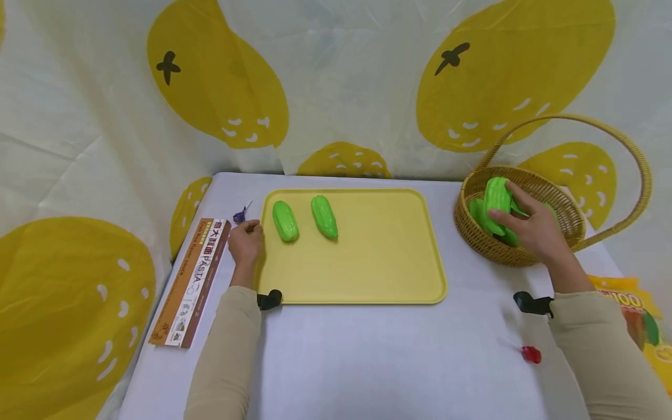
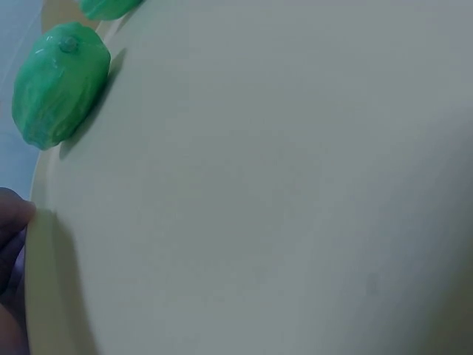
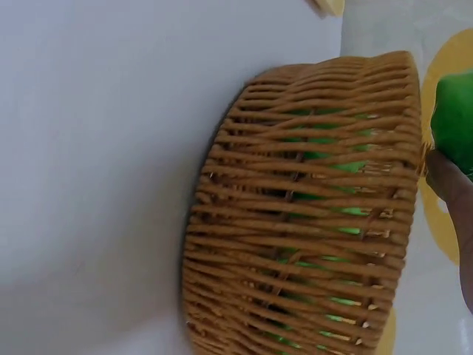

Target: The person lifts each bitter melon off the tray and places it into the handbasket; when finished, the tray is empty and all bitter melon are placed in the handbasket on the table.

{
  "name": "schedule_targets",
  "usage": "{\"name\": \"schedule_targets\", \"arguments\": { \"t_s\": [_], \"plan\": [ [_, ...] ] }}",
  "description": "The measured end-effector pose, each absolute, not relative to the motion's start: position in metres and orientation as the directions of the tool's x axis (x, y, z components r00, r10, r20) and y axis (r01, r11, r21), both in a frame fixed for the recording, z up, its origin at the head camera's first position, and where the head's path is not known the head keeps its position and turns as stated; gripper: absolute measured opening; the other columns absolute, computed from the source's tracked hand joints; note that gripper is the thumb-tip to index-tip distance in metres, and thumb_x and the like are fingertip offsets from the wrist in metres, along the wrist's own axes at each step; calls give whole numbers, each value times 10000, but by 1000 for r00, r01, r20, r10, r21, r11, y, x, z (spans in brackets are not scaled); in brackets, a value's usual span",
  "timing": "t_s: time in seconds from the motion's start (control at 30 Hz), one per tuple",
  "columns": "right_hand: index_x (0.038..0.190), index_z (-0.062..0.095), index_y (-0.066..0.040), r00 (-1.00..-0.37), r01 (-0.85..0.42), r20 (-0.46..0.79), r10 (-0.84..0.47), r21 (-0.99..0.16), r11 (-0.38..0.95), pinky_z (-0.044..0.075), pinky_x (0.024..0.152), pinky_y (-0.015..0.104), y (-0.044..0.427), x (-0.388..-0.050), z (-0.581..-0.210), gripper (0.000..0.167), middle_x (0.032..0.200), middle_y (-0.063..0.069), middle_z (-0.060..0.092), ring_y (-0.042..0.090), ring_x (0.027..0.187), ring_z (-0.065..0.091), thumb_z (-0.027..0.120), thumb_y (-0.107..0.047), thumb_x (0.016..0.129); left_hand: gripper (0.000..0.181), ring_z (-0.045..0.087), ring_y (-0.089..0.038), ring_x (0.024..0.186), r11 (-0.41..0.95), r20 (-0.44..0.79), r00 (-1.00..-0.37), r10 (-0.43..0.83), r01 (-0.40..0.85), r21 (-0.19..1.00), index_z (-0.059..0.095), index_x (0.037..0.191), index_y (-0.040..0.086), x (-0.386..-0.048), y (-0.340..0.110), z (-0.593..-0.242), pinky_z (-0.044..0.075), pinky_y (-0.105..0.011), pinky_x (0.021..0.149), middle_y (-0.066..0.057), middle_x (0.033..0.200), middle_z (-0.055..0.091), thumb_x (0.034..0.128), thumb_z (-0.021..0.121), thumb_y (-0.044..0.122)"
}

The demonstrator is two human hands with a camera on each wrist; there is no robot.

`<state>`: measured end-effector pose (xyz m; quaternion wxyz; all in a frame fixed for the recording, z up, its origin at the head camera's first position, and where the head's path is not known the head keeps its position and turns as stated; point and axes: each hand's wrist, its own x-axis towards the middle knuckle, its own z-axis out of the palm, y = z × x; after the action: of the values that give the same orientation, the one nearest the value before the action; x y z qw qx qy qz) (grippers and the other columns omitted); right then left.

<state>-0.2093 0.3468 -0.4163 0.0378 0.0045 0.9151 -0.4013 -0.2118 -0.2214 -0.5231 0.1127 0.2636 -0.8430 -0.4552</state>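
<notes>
My right hand (image 1: 541,230) grips a bright green, ridged toy bitter melon (image 1: 497,201) over the wicker basket (image 1: 485,248). More green pieces lie inside that basket, partly hidden by the hand; in the right wrist view green shows through the basket's weave. That view has the gripped bitter melon (image 3: 452,122) above the rim. Two similar bitter melons, a left one (image 1: 285,221) and a right one (image 1: 324,216), lie on the yellow tray (image 1: 367,256). Beside the tray's left edge is my left hand (image 1: 245,244), fingers loosely curled, with a fingertip (image 2: 16,211) at the rim.
A pasta box (image 1: 191,283) lies left of the left hand. Just above that hand is a purple-wrapped lollipop (image 1: 240,216). A red-wrapped candy (image 1: 531,354) lies near the right forearm, with a yellow bag (image 1: 630,300) at the right edge. The basket's tall handle (image 1: 637,157) arches rightward.
</notes>
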Motion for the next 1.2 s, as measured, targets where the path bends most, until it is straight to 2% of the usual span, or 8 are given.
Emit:
{"name": "schedule_targets", "arguments": {
  "t_s": [0.13,0.17,0.23,0.27,0.3,0.37,0.57,1.2],
  "plan": [
    [1638,112,-339,-995,56,-98,-21,-717,695,354,720,-43,353,-210,-421,842,1677,232,142,555,1433,328,626,-473,984,288,665,-365,1074,450,-47,-836,-547,-341,825,744,1205,54,-212,-221,-524,504,-504,982,-195,1158,731,1006,569,165],
    [1639,104,-330,-994,59,-103,-21,-711,700,428,807,7,355,-210,-422,846,1678,242,128,560,1443,311,619,-481,986,292,665,-365,1078,451,-49,-837,-546,-343,824,742,1211,55,-212,-221,-524,504,-503,983,-194,1164,730,1008,566,169],
    [1640,90,-323,-993,69,-115,-16,-698,712,502,1014,212,358,-210,-425,853,1677,262,110,562,1465,274,610,-498,986,292,663,-366,1084,450,-52,-837,-545,-345,824,741,1212,55,-211,-221,-523,503,-504,986,-194,1170,729,1012,565,175],
    [1639,83,-327,-992,77,-124,-12,-690,720,475,1103,358,360,-210,-426,859,1677,270,96,562,1480,244,605,-516,983,294,663,-367,1086,449,-52,-837,-545,-344,825,739,1214,53,-211,-221,-523,504,-503,987,-196,1175,728,1013,564,175],
    [1637,78,-332,-991,87,-133,-7,-684,724,412,1153,507,361,-210,-428,859,1675,283,81,566,1490,217,599,-528,983,294,663,-368,1089,447,-52,-837,-545,-343,826,739,1215,51,-211,-221,-523,505,-504,987,-198,1178,727,1014,564,174],
    [1638,79,-327,-991,93,-136,1,-675,732,246,1125,745,364,-210,-432,864,1664,321,77,582,1491,181,597,-540,980,293,662,-369,1092,446,-51,-837,-546,-341,828,739,1213,50,-211,-221,-523,506,-504,989,-198,1181,727,1013,565,175],
    [1644,91,-297,-991,93,-133,9,-639,764,215,1116,770,370,-212,-441,867,1641,365,109,611,1472,170,593,-545,982,298,662,-365,1093,446,-54,-836,-546,-345,826,739,1214,55,-212,-222,-524,506,-503,989,-194,1185,728,1013,559,180],
    [1633,104,-291,-988,106,-155,5,-653,750,157,1154,760,373,-216,-445,857,1644,344,68,595,1506,62,594,-550,979,285,677,-362,1057,454,-38,-834,-551,-338,824,754,1184,57,-212,-222,-525,506,-506,975,-191,1142,743,997,573,174]
  ]
}}
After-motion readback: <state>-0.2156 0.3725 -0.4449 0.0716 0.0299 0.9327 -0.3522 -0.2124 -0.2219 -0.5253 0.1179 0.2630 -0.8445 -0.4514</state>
